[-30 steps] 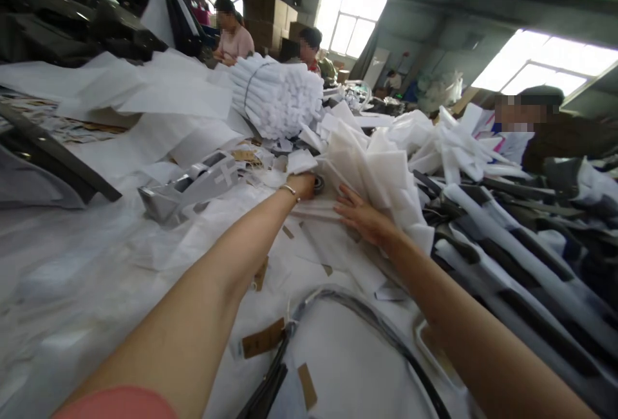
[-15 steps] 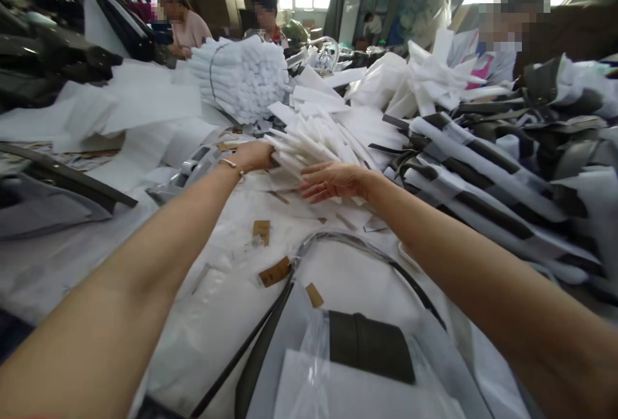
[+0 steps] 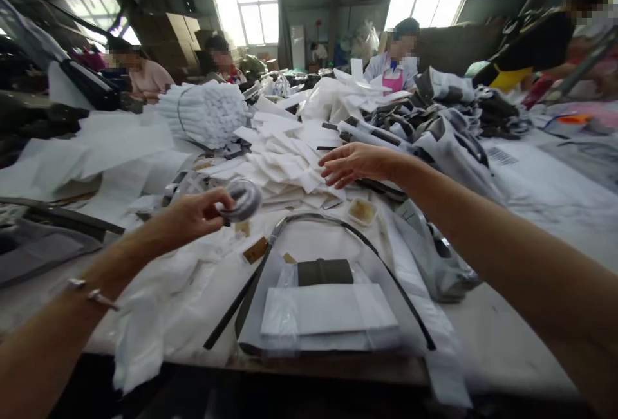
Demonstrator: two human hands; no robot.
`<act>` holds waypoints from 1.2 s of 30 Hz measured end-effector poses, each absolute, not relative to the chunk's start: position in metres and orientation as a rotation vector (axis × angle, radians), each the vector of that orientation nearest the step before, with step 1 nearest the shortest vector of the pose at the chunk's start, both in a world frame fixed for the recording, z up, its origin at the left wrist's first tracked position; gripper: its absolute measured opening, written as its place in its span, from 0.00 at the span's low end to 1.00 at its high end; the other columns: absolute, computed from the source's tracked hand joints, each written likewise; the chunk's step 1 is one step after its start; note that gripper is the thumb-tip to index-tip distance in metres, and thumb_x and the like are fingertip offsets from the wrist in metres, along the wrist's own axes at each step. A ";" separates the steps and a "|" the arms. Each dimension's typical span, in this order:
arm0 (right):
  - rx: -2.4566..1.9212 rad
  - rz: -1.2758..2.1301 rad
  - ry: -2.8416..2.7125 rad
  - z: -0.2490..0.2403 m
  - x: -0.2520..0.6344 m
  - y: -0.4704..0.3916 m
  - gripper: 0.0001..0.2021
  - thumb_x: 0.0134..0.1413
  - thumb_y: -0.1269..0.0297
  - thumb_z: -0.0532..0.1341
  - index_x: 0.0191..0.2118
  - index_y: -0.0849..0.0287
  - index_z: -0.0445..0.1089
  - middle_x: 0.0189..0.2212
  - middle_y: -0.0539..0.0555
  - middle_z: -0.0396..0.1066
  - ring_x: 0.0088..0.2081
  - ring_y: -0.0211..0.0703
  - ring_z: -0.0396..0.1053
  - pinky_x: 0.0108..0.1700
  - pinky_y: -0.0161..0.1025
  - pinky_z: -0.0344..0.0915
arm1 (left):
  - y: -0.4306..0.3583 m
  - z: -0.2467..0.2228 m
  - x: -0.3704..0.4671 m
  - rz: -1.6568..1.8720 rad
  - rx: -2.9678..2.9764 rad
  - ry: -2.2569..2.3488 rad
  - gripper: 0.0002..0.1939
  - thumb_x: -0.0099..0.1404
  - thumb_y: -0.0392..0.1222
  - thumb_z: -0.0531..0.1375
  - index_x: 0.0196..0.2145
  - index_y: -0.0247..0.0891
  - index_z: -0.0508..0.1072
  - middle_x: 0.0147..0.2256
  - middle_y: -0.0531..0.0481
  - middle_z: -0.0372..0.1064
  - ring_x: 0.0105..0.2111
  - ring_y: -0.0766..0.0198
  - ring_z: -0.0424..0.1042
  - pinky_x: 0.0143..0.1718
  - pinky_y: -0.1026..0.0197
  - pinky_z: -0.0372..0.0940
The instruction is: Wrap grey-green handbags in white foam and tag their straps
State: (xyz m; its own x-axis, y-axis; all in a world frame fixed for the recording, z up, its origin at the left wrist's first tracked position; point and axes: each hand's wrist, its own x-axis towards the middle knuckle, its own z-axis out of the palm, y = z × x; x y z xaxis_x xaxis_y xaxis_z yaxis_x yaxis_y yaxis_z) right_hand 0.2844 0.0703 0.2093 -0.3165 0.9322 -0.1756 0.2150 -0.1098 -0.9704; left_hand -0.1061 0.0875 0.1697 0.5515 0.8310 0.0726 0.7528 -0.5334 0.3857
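Observation:
My left hand (image 3: pixel 205 212) is closed on a roll of tape (image 3: pixel 244 200), a pale ring blurred by motion, held above the work surface. My right hand (image 3: pixel 355 163) reaches forward with fingers apart and nothing in them, at the right side of a heap of white foam sheets (image 3: pixel 280 161). Between my arms lies a grey bag (image 3: pixel 251 322) with a dark handle (image 3: pixel 360 229) arching away from me. A white foam sheet (image 3: pixel 328 309) and clear plastic cover its middle, and a dark strip (image 3: pixel 326 272) shows above the sheet. Brown tags (image 3: pixel 255 250) lie at its left.
A tied bundle of white foam (image 3: pixel 203 113) stands at the back left. Stacked wrapped bag parts (image 3: pixel 449 142) lie to the right, near a small tub (image 3: pixel 362 211) and a grey wrapped piece (image 3: pixel 434 258). Several people sit or stand across the table.
My left hand has come back from the foam heap with the tape roll in it. My right hand has moved away from the heap's front. The view has tilted up and turned right.

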 end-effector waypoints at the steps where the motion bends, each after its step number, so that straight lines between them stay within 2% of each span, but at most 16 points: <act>1: -1.303 1.460 -1.538 0.206 0.289 0.059 0.20 0.53 0.62 0.71 0.48 0.68 0.72 0.41 0.63 0.77 0.37 0.51 0.78 0.42 0.49 0.77 | 0.078 0.162 -0.089 0.359 2.613 1.196 0.13 0.56 0.36 0.57 0.40 0.42 0.73 0.29 0.60 0.74 0.27 0.69 0.69 0.34 0.68 0.62; 2: -1.326 1.458 -1.532 0.201 0.293 0.048 0.21 0.52 0.61 0.72 0.49 0.66 0.72 0.42 0.63 0.77 0.37 0.51 0.78 0.41 0.47 0.77 | 0.070 0.153 -0.071 0.335 2.707 1.071 0.17 0.56 0.33 0.56 0.42 0.42 0.74 0.37 0.56 0.76 0.34 0.67 0.72 0.40 0.67 0.63; 4: -1.395 1.459 -1.523 0.183 0.296 0.030 0.22 0.50 0.59 0.73 0.49 0.64 0.73 0.43 0.63 0.77 0.37 0.50 0.78 0.38 0.43 0.77 | 0.060 0.128 -0.037 0.209 2.748 0.900 0.23 0.54 0.27 0.55 0.43 0.45 0.75 0.49 0.54 0.75 0.45 0.64 0.73 0.50 0.65 0.62; 6: -1.494 1.418 -1.570 0.160 0.294 0.018 0.22 0.49 0.57 0.72 0.48 0.63 0.75 0.41 0.61 0.78 0.36 0.48 0.78 0.35 0.39 0.76 | 0.058 0.104 -0.013 0.092 2.745 0.768 0.21 0.49 0.23 0.56 0.35 0.44 0.78 0.51 0.55 0.74 0.52 0.62 0.71 0.56 0.64 0.60; 8: -1.585 1.264 -1.714 0.137 0.289 0.012 0.18 0.51 0.57 0.70 0.46 0.61 0.77 0.38 0.57 0.79 0.35 0.47 0.77 0.36 0.38 0.75 | 0.063 0.086 0.001 0.194 2.697 0.810 0.18 0.51 0.23 0.56 0.32 0.43 0.77 0.51 0.53 0.74 0.55 0.61 0.68 0.61 0.61 0.57; 12: -1.640 0.800 -2.005 0.106 0.266 0.014 0.10 0.56 0.64 0.65 0.43 0.57 0.79 0.39 0.53 0.79 0.41 0.47 0.76 0.45 0.37 0.70 | 0.077 0.069 0.009 0.471 2.584 1.164 0.17 0.61 0.28 0.53 0.45 0.37 0.74 0.49 0.44 0.73 0.53 0.58 0.70 0.59 0.56 0.60; 15: -1.678 0.477 -2.183 0.094 0.242 0.031 0.14 0.59 0.68 0.62 0.50 0.58 0.76 0.44 0.55 0.78 0.45 0.45 0.75 0.49 0.36 0.67 | 0.087 0.057 0.015 0.459 2.535 1.287 0.23 0.60 0.28 0.56 0.53 0.34 0.70 0.53 0.39 0.71 0.54 0.55 0.69 0.60 0.54 0.60; 18: -1.695 0.268 -2.350 0.080 0.221 0.050 0.19 0.55 0.70 0.65 0.54 0.57 0.73 0.49 0.56 0.75 0.50 0.48 0.72 0.52 0.38 0.65 | 0.096 0.041 0.022 0.421 2.497 1.337 0.28 0.58 0.27 0.57 0.57 0.32 0.67 0.57 0.38 0.67 0.57 0.55 0.67 0.61 0.54 0.59; 20: -1.708 0.244 -2.398 0.070 0.212 0.058 0.18 0.53 0.72 0.66 0.50 0.56 0.75 0.47 0.58 0.75 0.51 0.51 0.70 0.52 0.41 0.65 | 0.101 0.034 0.023 0.409 2.477 1.352 0.28 0.58 0.26 0.56 0.57 0.33 0.67 0.56 0.38 0.68 0.57 0.56 0.67 0.61 0.54 0.59; 23: -1.742 0.196 -2.416 0.058 0.207 0.056 0.11 0.56 0.70 0.64 0.46 0.59 0.77 0.44 0.61 0.75 0.51 0.55 0.69 0.51 0.43 0.64 | 0.103 0.029 0.022 0.381 2.452 1.345 0.24 0.59 0.25 0.53 0.51 0.35 0.73 0.51 0.41 0.72 0.53 0.56 0.69 0.59 0.53 0.61; 26: -1.725 0.215 -2.429 0.054 0.207 0.045 0.11 0.58 0.66 0.64 0.46 0.59 0.76 0.43 0.61 0.75 0.48 0.53 0.69 0.50 0.41 0.64 | 0.097 0.030 0.018 0.336 2.424 1.287 0.22 0.57 0.26 0.54 0.46 0.36 0.75 0.46 0.44 0.75 0.49 0.57 0.72 0.55 0.56 0.64; 30: -1.621 0.186 -2.484 0.054 0.203 0.036 0.10 0.59 0.65 0.64 0.46 0.57 0.76 0.44 0.58 0.73 0.49 0.50 0.68 0.51 0.40 0.62 | 0.087 0.035 0.011 0.278 2.397 1.191 0.22 0.55 0.28 0.56 0.46 0.40 0.76 0.45 0.49 0.76 0.46 0.60 0.74 0.50 0.62 0.65; 34: -1.592 0.155 -2.434 0.050 0.196 0.041 0.17 0.56 0.67 0.65 0.52 0.60 0.72 0.52 0.62 0.70 0.54 0.54 0.64 0.56 0.45 0.59 | 0.082 0.042 0.009 0.252 2.411 1.193 0.22 0.56 0.29 0.55 0.46 0.39 0.77 0.47 0.45 0.75 0.48 0.57 0.72 0.52 0.61 0.64; 36: -1.619 0.280 -2.431 0.047 0.195 0.045 0.19 0.56 0.69 0.64 0.54 0.61 0.71 0.50 0.62 0.72 0.52 0.54 0.67 0.55 0.45 0.60 | 0.080 0.046 0.012 0.248 2.421 1.203 0.17 0.60 0.33 0.55 0.45 0.39 0.77 0.46 0.45 0.75 0.46 0.57 0.73 0.50 0.61 0.64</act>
State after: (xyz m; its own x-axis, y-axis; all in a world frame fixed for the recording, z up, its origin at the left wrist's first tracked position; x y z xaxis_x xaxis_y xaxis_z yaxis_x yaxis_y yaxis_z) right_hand 0.1952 0.0454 0.0472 -0.3764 0.9241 0.0663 0.8847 0.3798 -0.2702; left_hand 0.0124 0.0802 0.0455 0.6087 0.7929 -0.0277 0.7171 -0.5349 0.4468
